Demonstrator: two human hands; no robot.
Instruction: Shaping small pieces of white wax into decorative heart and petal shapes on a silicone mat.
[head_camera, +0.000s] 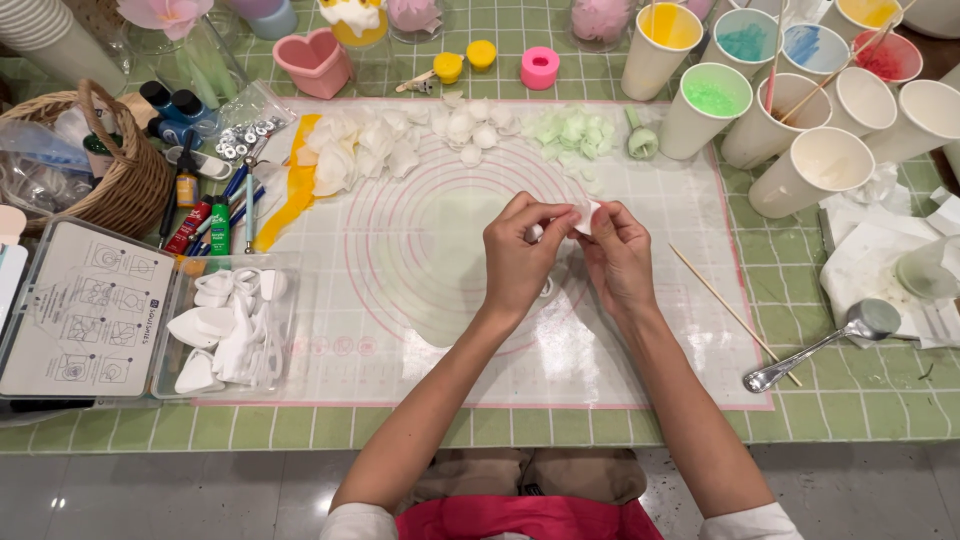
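Both my hands meet over the middle of a translucent silicone mat with pink circle markings. My left hand and my right hand pinch a small white petal-shaped piece between their fingertips. More white petals lie in a heap at the mat's far left, other white ones at the far middle, and pale green ones beside them.
Paper cups with coloured contents crowd the far right. A wooden skewer and a metal spoon lie right of my hands. A clear tray of white moulds, a lidded box and a wicker basket sit on the left.
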